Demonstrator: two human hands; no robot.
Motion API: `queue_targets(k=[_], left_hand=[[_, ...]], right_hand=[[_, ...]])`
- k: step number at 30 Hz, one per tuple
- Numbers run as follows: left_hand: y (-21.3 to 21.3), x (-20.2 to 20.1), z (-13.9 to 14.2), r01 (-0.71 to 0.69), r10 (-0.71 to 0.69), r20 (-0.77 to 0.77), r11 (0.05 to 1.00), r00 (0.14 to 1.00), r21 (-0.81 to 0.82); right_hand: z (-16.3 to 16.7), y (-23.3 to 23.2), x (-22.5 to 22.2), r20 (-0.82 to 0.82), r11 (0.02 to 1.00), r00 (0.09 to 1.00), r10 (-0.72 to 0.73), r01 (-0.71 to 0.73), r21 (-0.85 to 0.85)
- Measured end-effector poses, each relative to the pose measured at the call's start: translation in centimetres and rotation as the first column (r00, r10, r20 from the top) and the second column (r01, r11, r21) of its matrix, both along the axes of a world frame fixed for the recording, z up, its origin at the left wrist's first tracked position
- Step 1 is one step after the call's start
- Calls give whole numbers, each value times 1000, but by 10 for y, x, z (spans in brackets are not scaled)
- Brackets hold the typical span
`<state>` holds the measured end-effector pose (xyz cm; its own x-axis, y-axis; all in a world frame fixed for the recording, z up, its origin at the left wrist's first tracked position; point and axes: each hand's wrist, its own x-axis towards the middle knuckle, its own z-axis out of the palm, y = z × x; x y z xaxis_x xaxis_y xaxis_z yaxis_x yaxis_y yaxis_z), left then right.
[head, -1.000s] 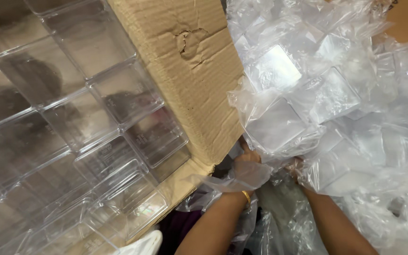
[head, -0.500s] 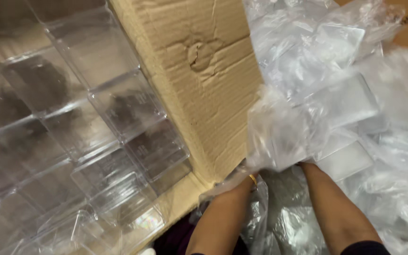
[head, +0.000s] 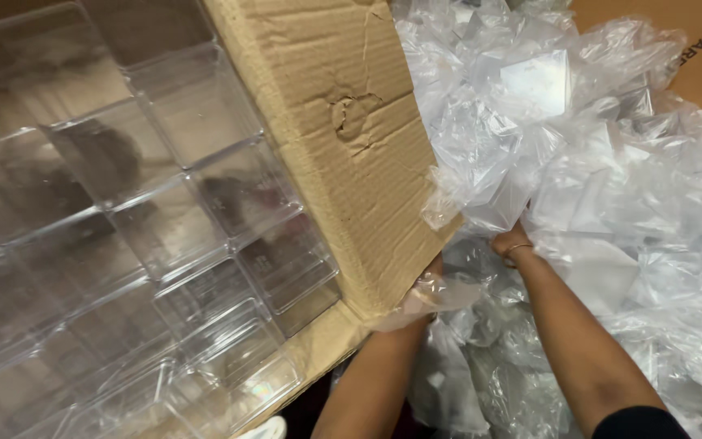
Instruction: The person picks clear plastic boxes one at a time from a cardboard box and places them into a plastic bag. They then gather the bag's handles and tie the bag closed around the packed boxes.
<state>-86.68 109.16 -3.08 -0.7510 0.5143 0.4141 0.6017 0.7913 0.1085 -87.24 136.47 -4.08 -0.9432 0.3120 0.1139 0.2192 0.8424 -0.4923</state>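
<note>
- The left hand (head: 426,286) is resting at the near edge of the cardboard flap (head: 351,138), with a scrap of clear film draped over it; whether its grip is closing on anything cannot be told.
- The right hand (head: 510,241) is reaching up into the heap of clear plastic bags (head: 578,162), its fingers buried, so the grip state cannot be told.
- The heap is lying right of the flap, spreading far and near.
- Judged handling: each bagged piece appears light, the film soft and slippery, and the clear contents stiff and scratch-prone. Taking hold by the stiff edges seems safer than by loose film.
- The bags are lying jumbled, showing no common long axis or heading.
- Clear plastic boxes (head: 197,122) are standing in rows in the carton on the left.
</note>
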Motion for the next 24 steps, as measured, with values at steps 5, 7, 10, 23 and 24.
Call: queue_targets(k=[5, 7, 10, 23, 24], left_hand=[[-41, 64, 9, 96, -96, -121, 995, 988, -11], [-49, 90, 8, 107, -110, -232, 994, 967, -27], [-53, 114, 6, 28, -58, -551, 998, 832, -61], [-167, 196, 165, 581, -622, 640, 749, 451, 318], [-184, 199, 187, 649, -715, 582, 660, 387, 378]], right_hand=[[55, -19, 38, -102, 999, 995, 17, -20, -29], [76, -32, 60, -89, 963, 989, -122, 96, -253], [104, -55, 83, 156, 789, 954, -255, 298, -537], [175, -110, 174, 481, 983, 874, -69, 142, -116], [188, -121, 171, 554, 994, 826, -104, 79, 69]])
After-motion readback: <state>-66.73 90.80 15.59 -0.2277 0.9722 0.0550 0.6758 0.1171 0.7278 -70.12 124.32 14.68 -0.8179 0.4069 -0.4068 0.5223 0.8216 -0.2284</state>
